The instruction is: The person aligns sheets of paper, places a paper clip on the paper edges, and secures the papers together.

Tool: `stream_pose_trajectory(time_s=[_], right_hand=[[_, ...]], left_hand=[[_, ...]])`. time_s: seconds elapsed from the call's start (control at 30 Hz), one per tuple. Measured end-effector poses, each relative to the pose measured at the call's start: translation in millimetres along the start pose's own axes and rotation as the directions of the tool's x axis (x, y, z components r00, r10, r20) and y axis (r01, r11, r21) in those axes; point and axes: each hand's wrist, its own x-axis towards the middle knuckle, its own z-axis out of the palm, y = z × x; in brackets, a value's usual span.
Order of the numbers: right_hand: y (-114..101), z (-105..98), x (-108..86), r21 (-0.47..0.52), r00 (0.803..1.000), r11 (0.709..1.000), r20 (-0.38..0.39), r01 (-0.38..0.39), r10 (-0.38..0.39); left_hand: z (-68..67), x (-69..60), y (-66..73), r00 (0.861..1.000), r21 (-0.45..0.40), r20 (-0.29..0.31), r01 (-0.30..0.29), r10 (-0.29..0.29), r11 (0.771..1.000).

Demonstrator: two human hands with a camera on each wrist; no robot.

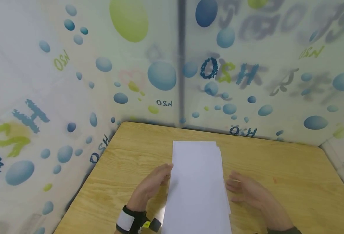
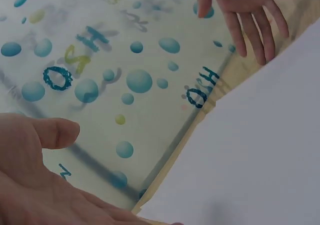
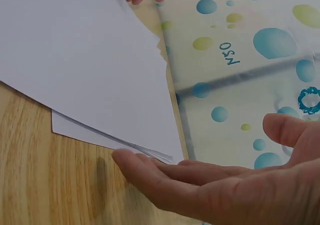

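A stack of white paper sheets (image 1: 196, 185) lies lengthwise on the wooden table, its right edge uneven where a few sheets stick out. The left hand (image 1: 154, 183) is at the stack's left edge, fingertips at the paper, fingers extended. To the right, the right hand (image 1: 250, 191) is held just off the edge with its fingers spread and relaxed. In the right wrist view the sheets (image 3: 85, 50) show several layers fanned near the right hand's fingertips (image 3: 122, 157). The left wrist view shows the left hand (image 2: 45, 185) with thumb raised, the right hand (image 2: 250, 15) across the paper (image 2: 250, 135).
The wooden table (image 1: 277, 162) meets patterned walls (image 1: 148, 81) with blue and green spots and lettering at the back and left. A black strap with a white patch (image 1: 125, 221) is round the left wrist; a dark cuff (image 1: 284, 230) shows at the right wrist.
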Motion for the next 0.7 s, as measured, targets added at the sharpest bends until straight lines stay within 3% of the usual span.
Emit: stream_pose_trajectory(time_s=[0.37, 0.7], right_hand=[[1.4, -10.3, 5.1, -0.033, 0.998, 0.999, 0.068, -0.004, 0.006], [-1.7, 0.4, 0.6, -0.038, 1.0, 0.999, 0.011, -0.002, 0.003]], left_hand=[[-7.6, 9.8, -9.4, 0.995, -0.158, -0.013, 0.1, -0.104, 0.982], [-4.4, 11.7, -10.6, 0.995, -0.148, -0.01, 0.101, -0.104, 0.984]])
